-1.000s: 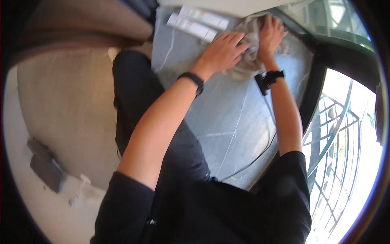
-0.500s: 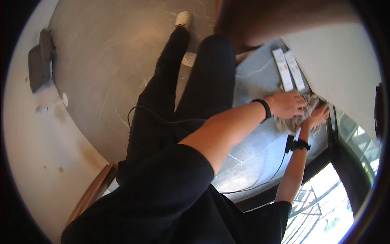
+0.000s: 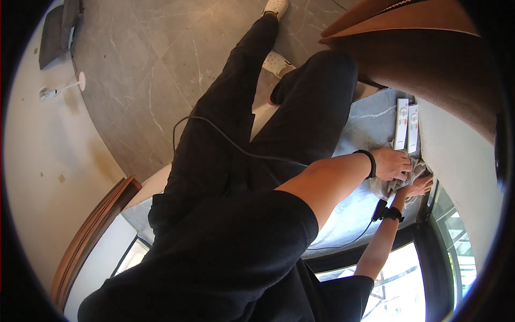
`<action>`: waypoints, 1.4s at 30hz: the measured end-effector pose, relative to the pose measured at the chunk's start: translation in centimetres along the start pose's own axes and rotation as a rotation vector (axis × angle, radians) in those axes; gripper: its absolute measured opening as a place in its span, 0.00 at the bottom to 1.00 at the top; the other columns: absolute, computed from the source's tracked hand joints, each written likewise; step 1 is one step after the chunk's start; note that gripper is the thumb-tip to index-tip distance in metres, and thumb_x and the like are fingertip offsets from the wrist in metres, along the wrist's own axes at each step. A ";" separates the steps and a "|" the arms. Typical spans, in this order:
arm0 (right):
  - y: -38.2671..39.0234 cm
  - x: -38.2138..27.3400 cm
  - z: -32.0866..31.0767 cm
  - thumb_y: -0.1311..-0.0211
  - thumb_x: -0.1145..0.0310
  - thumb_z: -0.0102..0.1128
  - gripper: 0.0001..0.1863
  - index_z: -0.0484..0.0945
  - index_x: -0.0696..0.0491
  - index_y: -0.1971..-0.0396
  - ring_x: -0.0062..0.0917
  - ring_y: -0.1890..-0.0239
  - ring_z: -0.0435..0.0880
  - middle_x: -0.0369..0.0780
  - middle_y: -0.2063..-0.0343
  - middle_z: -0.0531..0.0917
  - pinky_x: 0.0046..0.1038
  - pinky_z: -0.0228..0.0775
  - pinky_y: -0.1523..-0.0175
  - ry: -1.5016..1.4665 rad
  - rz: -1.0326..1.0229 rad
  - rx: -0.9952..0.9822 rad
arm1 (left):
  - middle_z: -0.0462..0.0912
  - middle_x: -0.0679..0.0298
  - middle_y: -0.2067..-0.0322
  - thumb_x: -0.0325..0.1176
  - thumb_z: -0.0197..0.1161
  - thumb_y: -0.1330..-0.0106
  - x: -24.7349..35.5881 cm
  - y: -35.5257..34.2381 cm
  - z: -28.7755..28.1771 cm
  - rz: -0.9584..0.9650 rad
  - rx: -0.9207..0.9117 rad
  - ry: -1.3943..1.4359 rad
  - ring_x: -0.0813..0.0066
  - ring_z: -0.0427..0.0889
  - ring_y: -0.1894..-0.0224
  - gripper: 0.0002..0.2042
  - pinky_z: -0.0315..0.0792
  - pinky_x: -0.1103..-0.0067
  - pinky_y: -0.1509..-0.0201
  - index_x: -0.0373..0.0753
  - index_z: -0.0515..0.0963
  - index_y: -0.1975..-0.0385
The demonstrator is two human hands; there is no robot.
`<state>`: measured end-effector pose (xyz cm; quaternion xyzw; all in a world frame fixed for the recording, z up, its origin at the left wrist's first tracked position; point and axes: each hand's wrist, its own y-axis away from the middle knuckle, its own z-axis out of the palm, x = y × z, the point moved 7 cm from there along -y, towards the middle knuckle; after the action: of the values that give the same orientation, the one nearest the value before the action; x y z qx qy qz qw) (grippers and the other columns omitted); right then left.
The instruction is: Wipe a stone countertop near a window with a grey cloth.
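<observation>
A crumpled grey-beige cloth (image 3: pixel 382 185) lies in the corner of a grey stone ledge (image 3: pixel 370 115), beside two slim white remote-like objects (image 3: pixel 401 123) with small buttons or markings. My left hand (image 3: pixel 391 164) presses on the cloth with bent fingers gripping it. Just beyond, my right hand (image 3: pixel 418 185) grips the cloth's far side against the window corner, its fingers partly hidden. A small black device (image 3: pixel 378 210) with a cable is strapped at my right wrist.
Brown curtain fabric (image 3: pixel 407 64) hangs by the ledge. A window (image 3: pixel 397 284) with dark frame lies below right. My outstretched legs (image 3: pixel 214 129) reach over the stone floor (image 3: pixel 134 64). A white fixture (image 3: pixel 64 88) and dark object (image 3: pixel 53 35) are at the left wall.
The view has swung round, so my legs and the floor show more and my hands sit farther right. Both hands remain on the cloth.
</observation>
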<state>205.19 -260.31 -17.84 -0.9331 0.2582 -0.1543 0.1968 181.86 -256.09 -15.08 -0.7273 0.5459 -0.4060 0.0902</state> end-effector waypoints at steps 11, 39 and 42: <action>0.6 -1.1 0.2 0.36 0.59 0.57 0.22 0.74 0.52 0.46 0.43 0.54 0.74 0.46 0.57 0.76 0.47 0.69 0.51 0.022 0.031 -0.020 | 0.78 0.61 0.53 0.35 0.63 0.44 -0.4 0.4 -0.1 -0.005 -0.053 0.128 0.64 0.75 0.46 0.10 0.68 0.70 0.39 0.44 0.82 0.63; 0.6 -5.0 -4.5 0.38 0.66 0.58 0.16 0.74 0.53 0.51 0.39 0.44 0.73 0.43 0.51 0.76 0.41 0.65 0.43 -0.141 0.167 -0.051 | 0.72 0.51 0.42 0.28 0.62 0.44 0.5 -0.4 -0.6 -0.013 -0.272 0.080 0.52 0.71 0.39 0.15 0.64 0.62 0.33 0.37 0.77 0.55; 0.7 -5.0 -4.3 0.39 0.66 0.58 0.16 0.74 0.53 0.51 0.39 0.45 0.73 0.43 0.52 0.76 0.41 0.65 0.44 -0.148 0.184 -0.036 | 0.72 0.51 0.43 0.28 0.62 0.44 0.4 -0.4 -0.4 -0.003 -0.290 0.073 0.52 0.71 0.39 0.15 0.65 0.61 0.34 0.37 0.77 0.56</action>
<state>199.10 -259.36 -15.38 -0.9178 0.3303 -0.0617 0.2117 181.87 -256.11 -14.38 -0.7182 0.6007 -0.3492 -0.0365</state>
